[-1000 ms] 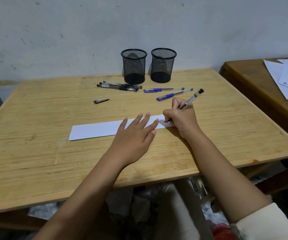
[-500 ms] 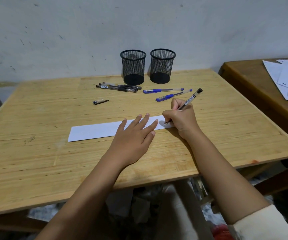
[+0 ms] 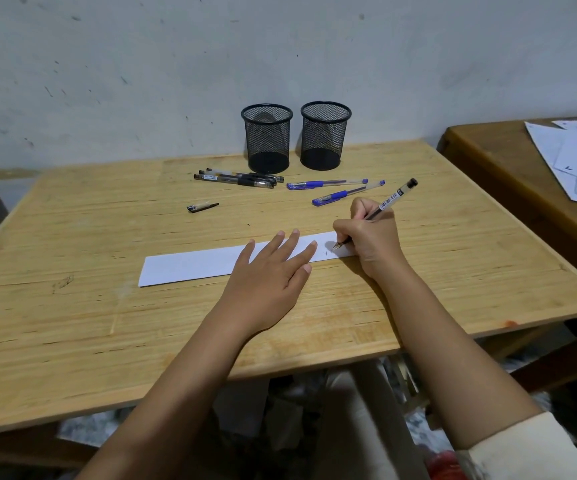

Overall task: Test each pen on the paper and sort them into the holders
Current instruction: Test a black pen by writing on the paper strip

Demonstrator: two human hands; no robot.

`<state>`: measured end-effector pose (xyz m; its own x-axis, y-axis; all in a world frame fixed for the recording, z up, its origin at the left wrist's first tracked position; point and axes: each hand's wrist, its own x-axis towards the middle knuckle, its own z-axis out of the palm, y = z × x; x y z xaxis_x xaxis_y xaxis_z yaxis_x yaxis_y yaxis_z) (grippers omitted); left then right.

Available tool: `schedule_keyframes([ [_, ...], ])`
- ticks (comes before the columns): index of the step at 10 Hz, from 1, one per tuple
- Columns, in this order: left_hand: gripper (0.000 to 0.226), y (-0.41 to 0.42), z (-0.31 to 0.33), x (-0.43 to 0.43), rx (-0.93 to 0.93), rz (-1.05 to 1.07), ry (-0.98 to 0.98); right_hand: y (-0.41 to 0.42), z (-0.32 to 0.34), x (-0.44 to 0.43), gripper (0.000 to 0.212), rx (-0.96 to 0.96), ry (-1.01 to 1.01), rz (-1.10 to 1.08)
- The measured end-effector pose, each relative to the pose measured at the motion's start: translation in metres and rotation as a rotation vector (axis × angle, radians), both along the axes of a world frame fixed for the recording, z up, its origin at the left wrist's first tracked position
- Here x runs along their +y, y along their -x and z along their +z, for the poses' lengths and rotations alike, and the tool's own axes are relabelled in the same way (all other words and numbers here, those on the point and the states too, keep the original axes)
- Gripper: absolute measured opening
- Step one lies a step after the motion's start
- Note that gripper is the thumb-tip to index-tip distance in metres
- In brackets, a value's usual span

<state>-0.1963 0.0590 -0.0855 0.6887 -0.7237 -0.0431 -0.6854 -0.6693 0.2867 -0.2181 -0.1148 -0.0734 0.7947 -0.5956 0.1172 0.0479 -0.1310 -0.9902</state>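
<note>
A: Status, left to right?

B: The paper strip (image 3: 190, 268) is laid flat mid-counter (image 3: 72, 323). A loose pen cap (image 3: 202, 206) is seen beyond it, apart from everything else. Black pens (image 3: 238, 178) are bunched just in front of the left holder (image 3: 267, 140). No pen is seen standing in it or in the right holder (image 3: 325, 136), so sorting is judged not yet begun.

A: Left grip?

B: The left grip (image 3: 273, 268) is laid flat on the strip's right half, fingers straight. The paper is pinned and nothing is held.

A: Further right?

B: Two blue pens (image 3: 325, 183) are lying near the right holder. The right grip (image 3: 370, 237) is curled round the black pen under test (image 3: 389, 202). The tip is set on the strip's right end, and a faint mark is made out beside it.

A: Risks?

B: Three are noted:
- The tip is close to the strip's end. If the stroke is run long, the counter gets inked.
- If the left grip is lifted mid-stroke, the strip could be dragged and the mark smeared.
- The mark is faint, so a working pen could be misjudged as dry and dropped into the wrong holder.

A: And the cap?

B: It could be forgotten and the pen stored uncapped. It cannot be told which pen it belongs to.
</note>
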Motion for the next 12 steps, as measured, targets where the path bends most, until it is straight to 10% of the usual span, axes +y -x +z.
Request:
schedule_keyframes([
  [12,0.045,-0.0003,-0.0019,0.0004,-0.002,0.001,0.024,0.0031,0.0032,0.0032,0.037,0.046,0.056,0.01],
])
